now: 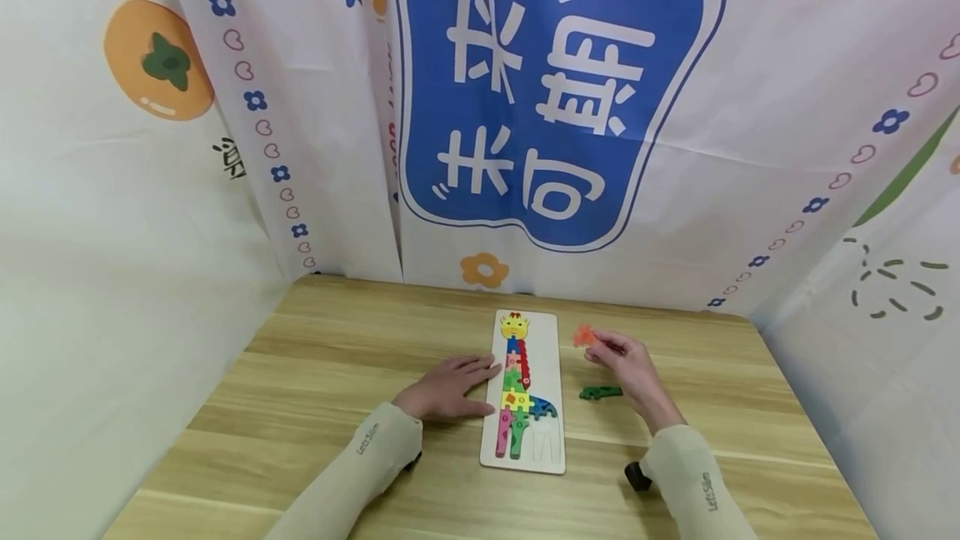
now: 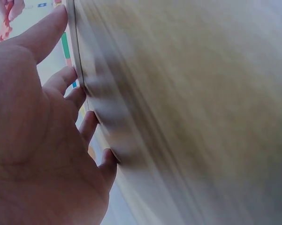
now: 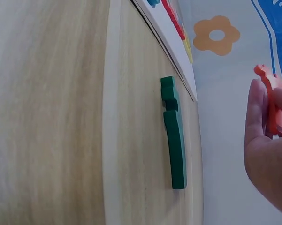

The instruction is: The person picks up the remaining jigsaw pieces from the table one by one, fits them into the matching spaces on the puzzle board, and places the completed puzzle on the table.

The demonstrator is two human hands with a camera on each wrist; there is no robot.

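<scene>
A white puzzle board bears a giraffe built of coloured interlocking pieces, from the yellow head down to a pink leg and a green leg. Bare leg outlines show at its lower right. My left hand lies with spread, straight fingers along the board's left edge, fingertips right at the rim. Right of the board, my right hand pinches an orange-red puzzle piece between thumb and fingers, raised above the table. A dark green puzzle piece lies on the table below that hand.
The wooden table has its back edge against a printed white curtain, with curtains at both sides too. A dark wrist device sits under the right sleeve.
</scene>
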